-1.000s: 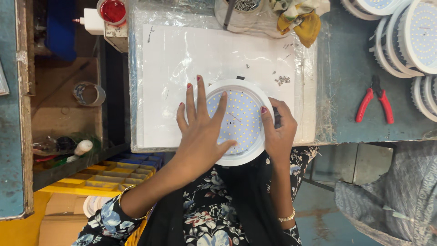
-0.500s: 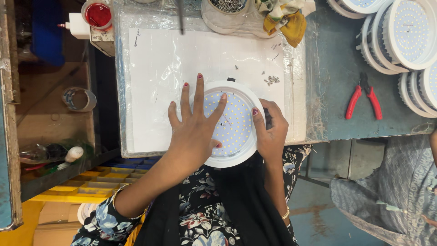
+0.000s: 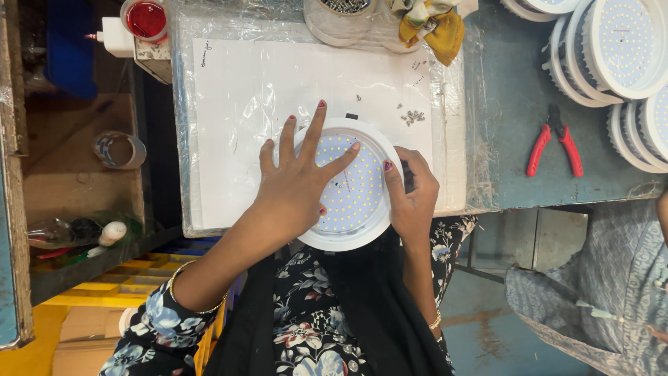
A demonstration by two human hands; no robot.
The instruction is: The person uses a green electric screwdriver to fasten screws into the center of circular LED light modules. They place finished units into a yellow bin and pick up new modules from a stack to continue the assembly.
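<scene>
Covering blue workbench (image 3: 515, 132), plastic-wrapped white sheet (image 3: 243, 90); red pliers (image 3: 554, 146) aside.

Bottom left, below the yellow bins: a plain brown cardboard box (image 3: 73, 345), only partly in view. Top left, beside the bench: a round pot with a red top (image 3: 145, 19) standing against a small white boxy container (image 3: 115, 36) (label, if any, not readable). At the top edge of the bench: a round clear plastic tub (image 3: 342, 19) with small metal parts inside, cut off by the frame.
</scene>
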